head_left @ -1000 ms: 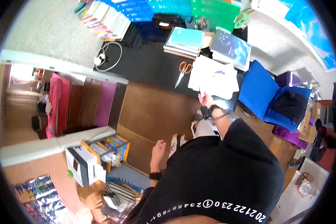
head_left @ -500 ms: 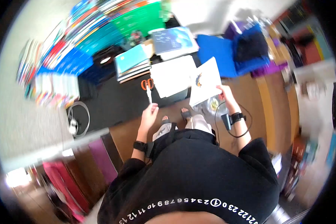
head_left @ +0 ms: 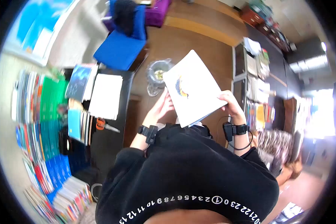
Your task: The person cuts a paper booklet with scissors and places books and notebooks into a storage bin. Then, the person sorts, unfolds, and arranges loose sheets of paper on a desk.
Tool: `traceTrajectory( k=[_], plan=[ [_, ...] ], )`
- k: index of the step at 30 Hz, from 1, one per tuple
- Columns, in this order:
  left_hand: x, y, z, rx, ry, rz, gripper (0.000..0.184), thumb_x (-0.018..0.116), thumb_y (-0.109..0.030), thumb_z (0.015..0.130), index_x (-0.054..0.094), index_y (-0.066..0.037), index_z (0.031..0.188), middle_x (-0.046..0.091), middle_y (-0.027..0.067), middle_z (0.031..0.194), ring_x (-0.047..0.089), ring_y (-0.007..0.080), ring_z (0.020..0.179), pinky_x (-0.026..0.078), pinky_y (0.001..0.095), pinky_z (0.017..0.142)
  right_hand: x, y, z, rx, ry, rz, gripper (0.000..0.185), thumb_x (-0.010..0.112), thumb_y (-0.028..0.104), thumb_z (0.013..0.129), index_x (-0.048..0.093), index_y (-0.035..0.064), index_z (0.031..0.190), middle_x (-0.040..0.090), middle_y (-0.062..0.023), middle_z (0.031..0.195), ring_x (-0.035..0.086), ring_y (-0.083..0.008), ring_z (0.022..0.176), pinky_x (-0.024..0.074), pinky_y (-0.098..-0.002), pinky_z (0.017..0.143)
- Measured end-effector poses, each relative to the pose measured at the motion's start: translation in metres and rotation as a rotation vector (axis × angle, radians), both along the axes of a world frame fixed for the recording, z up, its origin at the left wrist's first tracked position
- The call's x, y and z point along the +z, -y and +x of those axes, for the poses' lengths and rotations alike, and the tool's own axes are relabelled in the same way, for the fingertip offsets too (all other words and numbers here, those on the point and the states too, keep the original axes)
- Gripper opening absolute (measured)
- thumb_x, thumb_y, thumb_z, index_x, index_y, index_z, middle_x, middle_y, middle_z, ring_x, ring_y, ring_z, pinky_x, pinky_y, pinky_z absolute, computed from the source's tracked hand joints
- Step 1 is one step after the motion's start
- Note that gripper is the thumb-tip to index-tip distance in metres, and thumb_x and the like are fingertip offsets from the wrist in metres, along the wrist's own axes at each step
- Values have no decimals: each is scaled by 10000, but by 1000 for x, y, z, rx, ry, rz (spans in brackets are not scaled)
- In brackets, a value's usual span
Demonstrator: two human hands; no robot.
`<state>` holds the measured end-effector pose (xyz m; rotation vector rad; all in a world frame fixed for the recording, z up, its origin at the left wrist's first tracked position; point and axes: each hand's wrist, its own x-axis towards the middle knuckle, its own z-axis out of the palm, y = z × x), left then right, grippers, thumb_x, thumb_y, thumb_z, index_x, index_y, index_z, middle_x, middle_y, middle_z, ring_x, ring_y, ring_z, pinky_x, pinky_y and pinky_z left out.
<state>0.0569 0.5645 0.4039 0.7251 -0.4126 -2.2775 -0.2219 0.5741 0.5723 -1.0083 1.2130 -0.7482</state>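
Note:
A white sheet [head_left: 198, 93] with a small blue, yellow and orange picture on it is held up in front of me, tilted. A blue edge shows beneath its lower side. My right hand [head_left: 231, 103] pinches it at the right edge, thumb on top. At the sheet's left edge is my left hand [head_left: 162, 107], fingers stretched out; whether they touch the paper I cannot tell. Orange-handled scissors [head_left: 107, 125] lie on the black desk [head_left: 106, 151] to the left, beside a stack of notebooks [head_left: 79, 125] and a pile of white paper [head_left: 105, 95].
A clear bin [head_left: 151, 73] with scraps in it stands on the floor beyond the sheet. Past the desk is a blue chair [head_left: 119, 50]. File holders with books [head_left: 50, 99] line the left side. Shelves with papers and books [head_left: 254, 95] stand on the right.
My body has turned right, away from the desk. My left hand has left the scissors, which lie on the desk, and come beside the sheet. The right hand still holds the sheet.

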Motion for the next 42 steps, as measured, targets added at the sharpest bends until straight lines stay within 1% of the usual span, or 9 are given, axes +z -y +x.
traceTrajectory(
  k=[7, 13, 18, 27, 30, 33, 35, 37, 42],
  plan=[
    [-5, 10, -201, 81, 85, 370, 441, 386, -305, 978, 389, -16, 1312, 535, 124, 1262, 519, 251, 1151, 420, 394, 979, -28, -61, -140, -144, -71, 85, 280, 600, 228, 841, 642, -8, 696, 565, 4, 593, 477, -45, 470, 358, -184, 421],
    [-37, 30, -351, -135, 255, 165, 368, 423, -256, 971, 434, -9, 1244, 585, 102, 1157, 585, 210, 1023, 490, 353, 872, -63, -106, -286, -340, -102, 109, 286, 568, 206, 887, 641, -32, 745, 568, -7, 613, 489, -64, 468, 384, -210, 423],
    [-32, 49, -437, -239, 492, 48, 347, 495, -254, 942, 484, 13, 1163, 616, 106, 1088, 621, 203, 940, 523, 337, 789, -84, -121, -358, -532, -169, 29, 351, 566, 214, 877, 602, -133, 915, 627, -84, 740, 551, -130, 755, 430, -273, 709],
    [-30, 154, -551, -166, 466, -8, 309, 515, -209, 943, 488, -4, 1172, 609, 104, 1116, 600, 210, 987, 494, 347, 850, -107, -52, -450, -563, -282, -9, 242, 566, 189, 899, 586, -51, 922, 566, -52, 825, 508, -96, 719, 414, -248, 638],
    [-27, 218, -601, -234, 369, -315, 254, 491, -184, 952, 521, 11, 1112, 618, 90, 1053, 590, 179, 938, 482, 320, 800, -121, -7, -497, -752, -105, -85, 234, 534, 145, 923, 549, -20, 1089, 526, -65, 1162, 590, -132, 854, 457, -242, 717],
    [-7, 285, -660, -391, 647, -1014, 222, 523, -190, 922, 567, -12, 1048, 652, 108, 896, 620, 189, 820, 478, 323, 720, -133, 52, -553, -912, -48, -76, 431, 561, 156, 911, 402, 34, 1293, 511, -95, 1199, 556, -149, 979, 433, -251, 798],
    [35, 318, -700, -534, 806, -1257, 229, 549, -275, 881, 591, -109, 1033, 589, 177, 676, 599, 336, 644, 455, 385, 600, -137, 93, -591, -990, -49, 38, 553, 607, 167, 885, 330, 79, 1356, 492, -128, 1245, 534, -153, 1007, 430, -263, 823],
    [45, 350, -733, -606, 779, -1350, 214, 573, -245, 869, 593, -79, 1002, 518, 139, 602, 488, 226, 510, 390, 326, 519, -161, 124, -621, -968, -175, -61, 562, 611, 165, 882, 326, 96, 1362, 485, -148, 1251, 544, -160, 998, 445, -271, 815],
    [33, 422, -817, -658, 786, -1245, 202, 551, -267, 880, 593, -115, 1006, 567, 156, 602, 584, 327, 585, 426, 399, 552, -172, 189, -665, -1155, -198, -42, 474, 609, 143, 875, 407, 52, 1294, 555, -145, 1145, 567, -165, 967, 458, -285, 821]
  ],
)
